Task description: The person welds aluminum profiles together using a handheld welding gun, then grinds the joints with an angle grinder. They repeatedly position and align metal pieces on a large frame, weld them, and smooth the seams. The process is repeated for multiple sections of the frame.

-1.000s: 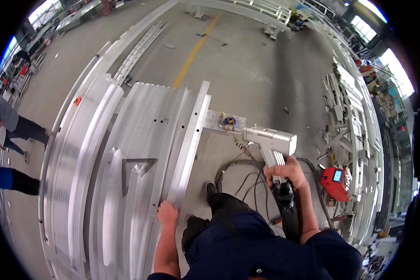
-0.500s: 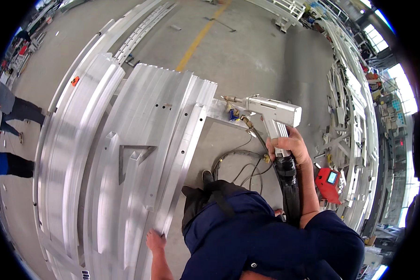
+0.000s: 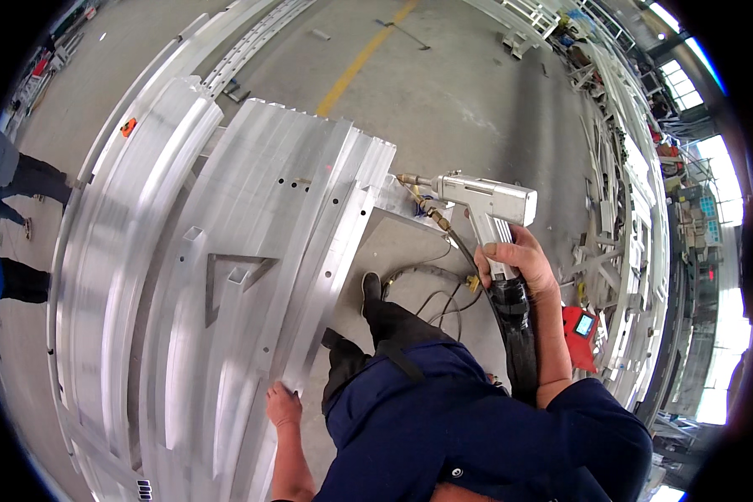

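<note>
My right hand (image 3: 523, 258) is wrapped round the handle of a silver handheld welding gun (image 3: 502, 201). The gun's narrow brass-coloured nozzle (image 3: 412, 179) points left, close to the far right corner of a stack of long aluminium profiles (image 3: 251, 184). From the handle's lower end a thick cable wrapped in black (image 3: 520, 335) runs back beside my right forearm. My left hand (image 3: 284, 404) is closed over the near right edge of an aluminium profile (image 3: 309, 330) with holes along it; its fingertips are partly hidden. A small red spot shows on the profiles left of the nozzle.
A triangular metal bracket (image 3: 213, 289) lies on the profiles. Black hoses (image 3: 443, 301) loop on the floor near my shoe (image 3: 371, 289). At right are a red box with a screen (image 3: 579, 339) and piled metal lengths (image 3: 615, 251). Other people (image 3: 25, 176) stand beyond the stack at left.
My left hand has moved forward along the profile edge. One foot has stepped forward, and my body has shifted with it. The welding gun stays in my right hand, its nozzle nearer the stack's corner.
</note>
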`<state>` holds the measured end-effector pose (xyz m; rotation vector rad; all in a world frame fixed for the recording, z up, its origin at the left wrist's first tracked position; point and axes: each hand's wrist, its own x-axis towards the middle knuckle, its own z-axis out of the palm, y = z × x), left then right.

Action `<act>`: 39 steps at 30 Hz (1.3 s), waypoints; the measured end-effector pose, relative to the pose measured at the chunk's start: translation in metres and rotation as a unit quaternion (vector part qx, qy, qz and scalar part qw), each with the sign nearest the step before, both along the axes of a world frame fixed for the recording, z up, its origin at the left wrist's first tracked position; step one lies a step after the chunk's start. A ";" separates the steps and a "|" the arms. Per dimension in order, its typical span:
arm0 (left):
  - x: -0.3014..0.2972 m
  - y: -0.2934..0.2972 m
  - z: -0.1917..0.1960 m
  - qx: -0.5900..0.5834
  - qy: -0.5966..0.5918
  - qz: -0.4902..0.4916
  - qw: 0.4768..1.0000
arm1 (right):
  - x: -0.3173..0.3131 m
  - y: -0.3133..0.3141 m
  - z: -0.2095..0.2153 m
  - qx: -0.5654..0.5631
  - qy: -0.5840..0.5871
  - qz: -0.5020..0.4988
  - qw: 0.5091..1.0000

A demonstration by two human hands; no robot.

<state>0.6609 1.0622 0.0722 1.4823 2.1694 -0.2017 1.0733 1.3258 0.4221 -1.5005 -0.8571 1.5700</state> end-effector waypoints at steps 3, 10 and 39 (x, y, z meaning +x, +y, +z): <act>-0.004 -0.007 0.002 -0.047 0.047 0.034 0.997 | 0.016 0.029 -0.004 -0.008 -0.005 -0.002 1.000; 0.011 0.029 0.000 -0.109 0.085 0.067 0.988 | 0.070 0.106 -0.031 -0.022 0.012 0.034 0.999; 0.181 0.270 -0.026 0.163 -0.037 -0.054 0.984 | 0.089 0.200 -0.080 -0.086 0.038 0.062 0.994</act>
